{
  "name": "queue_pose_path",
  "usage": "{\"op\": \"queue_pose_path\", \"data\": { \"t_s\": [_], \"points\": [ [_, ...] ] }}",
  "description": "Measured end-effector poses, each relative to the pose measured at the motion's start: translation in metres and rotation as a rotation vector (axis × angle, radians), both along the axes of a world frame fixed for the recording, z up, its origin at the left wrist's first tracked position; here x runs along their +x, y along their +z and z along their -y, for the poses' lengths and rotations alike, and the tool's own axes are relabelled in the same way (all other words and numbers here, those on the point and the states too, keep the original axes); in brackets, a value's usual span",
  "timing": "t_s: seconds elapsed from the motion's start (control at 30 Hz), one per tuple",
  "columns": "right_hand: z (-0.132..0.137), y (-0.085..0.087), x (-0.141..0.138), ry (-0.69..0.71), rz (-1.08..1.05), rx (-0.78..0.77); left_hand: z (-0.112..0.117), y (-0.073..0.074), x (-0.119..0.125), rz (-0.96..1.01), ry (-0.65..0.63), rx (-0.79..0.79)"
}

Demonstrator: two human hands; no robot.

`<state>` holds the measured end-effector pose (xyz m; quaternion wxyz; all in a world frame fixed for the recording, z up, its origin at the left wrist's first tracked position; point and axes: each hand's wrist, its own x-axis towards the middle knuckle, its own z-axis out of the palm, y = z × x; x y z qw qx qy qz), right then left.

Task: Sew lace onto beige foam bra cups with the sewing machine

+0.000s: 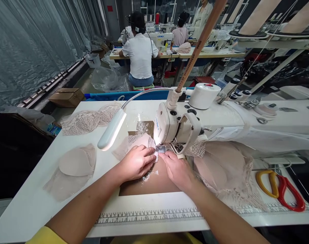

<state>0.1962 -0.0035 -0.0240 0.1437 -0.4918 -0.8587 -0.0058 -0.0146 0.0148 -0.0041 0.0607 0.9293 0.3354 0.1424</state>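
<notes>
A white sewing machine (167, 123) stands over the table, its needle area lit. Under its head lies a beige lace fabric piece (137, 140). My left hand (140, 162) presses this fabric from the left with its fingers bent and close together, fingertips just beside the presser foot (161, 149). From the right, my right hand (178, 169) reaches to the front of the foot, thumb and fingers closed together; whatever they hold is hidden. Beige padded lace cups (217, 166) lie bunched right of my right hand.
A beige cup piece (75, 162) and lace cups (90, 118) lie on the left of the table. A lamp (112, 130) hangs over the work. Scissors (278, 189) rest at right, near a printed ruler (149, 217). People sit at machines beyond, including a person in white (141, 56).
</notes>
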Motion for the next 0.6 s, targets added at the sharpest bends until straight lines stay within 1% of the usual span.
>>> {"op": "queue_pose_path", "data": {
  "t_s": [0.1, 0.17, 0.33, 0.47, 0.6],
  "points": [
    [0.0018, 0.0005, 0.0007, 0.045, -0.037, -0.012, -0.0001, 0.0021, -0.0036, 0.056, -0.082, -0.055],
    [0.0031, 0.0007, 0.0002, 0.088, -0.038, -0.03, -0.0004, 0.0028, -0.0047, 0.086, -0.114, -0.077],
    [0.0055, 0.0016, -0.0009, 0.118, -0.008, -0.065, -0.002, 0.0012, -0.0035, 0.074, -0.175, -0.073],
    [0.007, 0.0065, -0.0004, 0.112, 0.038, -0.095, -0.0012, -0.0027, -0.0011, 0.05, -0.124, -0.009],
    [0.0072, 0.0092, -0.0008, 0.094, 0.065, -0.076, 0.002, -0.0065, 0.002, 0.03, -0.082, 0.038]
  ]
}}
